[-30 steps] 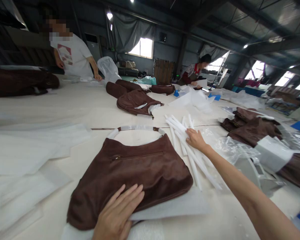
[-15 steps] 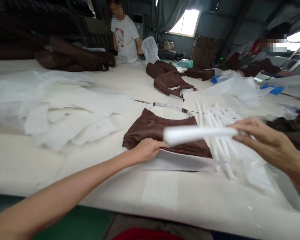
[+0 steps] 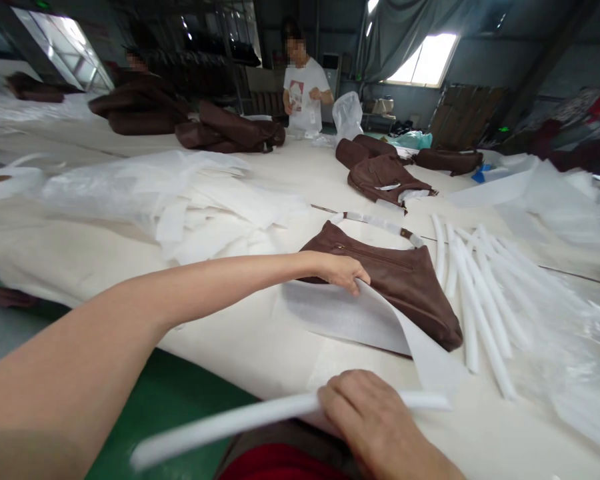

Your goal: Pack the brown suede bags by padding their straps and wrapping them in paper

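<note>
A brown handbag (image 3: pixel 400 280) lies on the cream table (image 3: pixel 250 340), its handle wrapped in white. It rests partly on a white foam sheet (image 3: pixel 350 317). My left hand (image 3: pixel 343 272) pinches the sheet's edge at the bag's near side and lifts it. Near the table's front edge, my right hand (image 3: pixel 375 420) is closed around a long white foam stick (image 3: pixel 230 423) held level. Several more white sticks (image 3: pixel 475 287) lie to the right of the bag.
White foam sheets (image 3: pixel 180 200) are piled at the left. More brown bags (image 3: pixel 380 173) lie further back, with a larger heap (image 3: pixel 220 133) at far left. A person in a white shirt (image 3: pixel 303 90) stands at the far side. Clear plastic (image 3: pixel 570 360) spreads on the right.
My right hand took a white stick from the pile and brought it down to the table's front edge. My left hand went from pressing on the bag to lifting the sheet's edge.
</note>
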`<move>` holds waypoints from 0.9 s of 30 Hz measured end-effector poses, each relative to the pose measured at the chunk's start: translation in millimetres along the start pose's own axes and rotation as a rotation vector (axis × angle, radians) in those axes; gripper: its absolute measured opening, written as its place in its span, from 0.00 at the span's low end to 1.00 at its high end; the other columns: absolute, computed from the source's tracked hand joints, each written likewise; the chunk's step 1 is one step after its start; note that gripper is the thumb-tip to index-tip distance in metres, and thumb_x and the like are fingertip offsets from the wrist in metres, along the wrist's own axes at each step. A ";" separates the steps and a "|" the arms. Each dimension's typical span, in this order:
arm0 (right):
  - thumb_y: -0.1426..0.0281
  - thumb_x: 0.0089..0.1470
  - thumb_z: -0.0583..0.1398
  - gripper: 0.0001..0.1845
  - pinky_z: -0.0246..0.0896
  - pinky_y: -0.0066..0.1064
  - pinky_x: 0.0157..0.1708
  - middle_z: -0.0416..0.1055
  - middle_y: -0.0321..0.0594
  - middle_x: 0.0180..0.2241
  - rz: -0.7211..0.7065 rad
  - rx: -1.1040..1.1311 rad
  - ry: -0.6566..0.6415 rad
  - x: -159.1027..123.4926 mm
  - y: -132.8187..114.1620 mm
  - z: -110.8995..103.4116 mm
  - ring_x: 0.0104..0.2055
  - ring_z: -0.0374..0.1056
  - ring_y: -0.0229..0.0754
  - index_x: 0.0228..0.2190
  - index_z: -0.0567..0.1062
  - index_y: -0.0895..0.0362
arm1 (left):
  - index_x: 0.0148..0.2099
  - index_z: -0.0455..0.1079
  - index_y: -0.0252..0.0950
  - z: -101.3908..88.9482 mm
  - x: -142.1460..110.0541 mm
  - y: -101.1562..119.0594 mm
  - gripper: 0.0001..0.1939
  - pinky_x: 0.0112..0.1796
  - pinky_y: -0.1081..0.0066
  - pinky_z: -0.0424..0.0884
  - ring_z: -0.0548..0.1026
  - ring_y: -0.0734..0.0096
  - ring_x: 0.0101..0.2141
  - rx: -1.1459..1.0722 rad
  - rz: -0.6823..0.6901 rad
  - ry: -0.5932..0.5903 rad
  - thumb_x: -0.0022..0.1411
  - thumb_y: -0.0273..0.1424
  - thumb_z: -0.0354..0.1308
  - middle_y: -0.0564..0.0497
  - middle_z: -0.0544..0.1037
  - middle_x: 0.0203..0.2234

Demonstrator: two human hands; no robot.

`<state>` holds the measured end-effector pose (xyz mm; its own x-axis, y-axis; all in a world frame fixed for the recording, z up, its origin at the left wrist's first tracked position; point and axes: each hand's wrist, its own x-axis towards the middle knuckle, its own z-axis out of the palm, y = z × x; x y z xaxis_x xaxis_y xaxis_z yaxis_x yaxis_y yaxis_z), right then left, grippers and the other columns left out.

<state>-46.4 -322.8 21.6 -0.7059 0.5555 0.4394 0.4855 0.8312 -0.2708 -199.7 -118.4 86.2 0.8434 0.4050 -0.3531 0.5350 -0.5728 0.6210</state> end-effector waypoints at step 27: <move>0.73 0.67 0.51 0.13 0.55 0.37 0.38 0.74 0.43 0.39 0.322 -0.488 0.302 7.7 89.4 42.6 0.40 0.63 0.43 0.43 0.76 0.57 | 0.46 0.69 0.42 60.3 -10.3 -4.8 0.11 0.39 0.70 0.70 0.77 0.62 0.42 0.530 -0.025 0.377 0.61 0.26 0.57 0.51 0.80 0.39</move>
<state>-30.4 -243.3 -35.7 -0.3454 0.6850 0.6415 0.8764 0.4798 -0.0405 -208.0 -162.8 44.7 0.8068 0.5899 -0.0328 0.5874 -0.7949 0.1519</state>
